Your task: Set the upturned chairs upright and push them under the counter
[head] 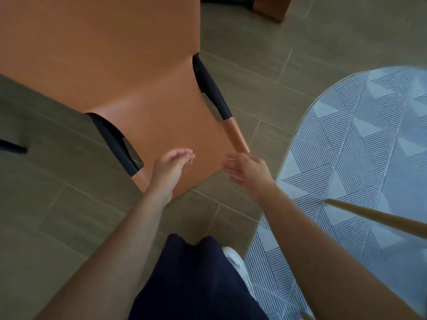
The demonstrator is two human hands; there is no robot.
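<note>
An orange-brown chair (pixel 129 72) with black frame parts fills the upper left, seen from above over the tiled floor. Its near edge points toward me. My left hand (pixel 172 168) is over that near edge with fingers held straight and close together; whether it touches the surface is unclear. My right hand (pixel 246 173) hovers just off the chair's right corner, fingers spread and relaxed, holding nothing, blurred by motion. A second orange-brown chair (pixel 272 8) shows partly at the top edge.
A pale blue patterned rug (pixel 360 146) covers the floor on the right. A tan wooden leg (pixel 379 218) slants in from the right edge. My dark trouser leg and white shoe (pixel 235 259) are at the bottom centre.
</note>
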